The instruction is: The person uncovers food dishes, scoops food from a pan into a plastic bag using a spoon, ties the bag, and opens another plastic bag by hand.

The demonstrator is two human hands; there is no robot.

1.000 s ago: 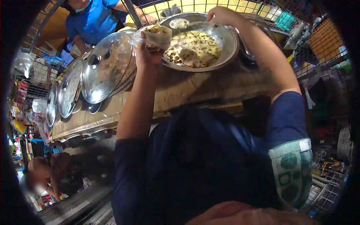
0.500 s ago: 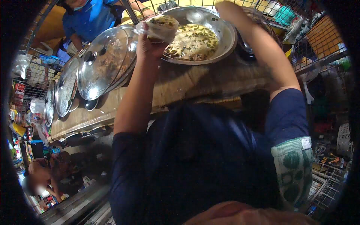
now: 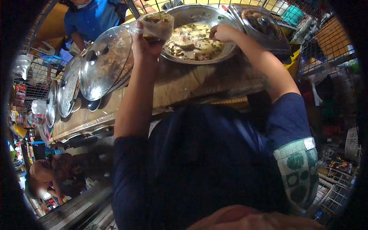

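In the head view my left hand (image 3: 145, 48) is closed around a clear plastic bag (image 3: 163, 28) with greenish-brown food in it. I hold the bag up at the left rim of a wide metal basin (image 3: 231, 50). Creamy yellow food with green pieces (image 3: 193, 32) lies in the basin. My right hand (image 3: 222, 33) is over the basin's right side, fingers closed and pointing down. It grips what looks like a serving spoon (image 3: 188, 46), its bowl down in the food; the handle is mostly hidden by my fingers.
Pots under glass lids (image 3: 101, 73) line the counter (image 3: 172, 88) to the left. A lidded dark pan (image 3: 264, 27) stands right of the basin. Wire mesh (image 3: 326, 42) borders the counter. A person in a blue shirt (image 3: 94, 19) stands beyond it; another person (image 3: 44, 172) is lower left.
My right hand has come down and left from the basin's far right rim into the basin, uncovering the dark pan. The bag in my left hand has shifted slightly left and up.
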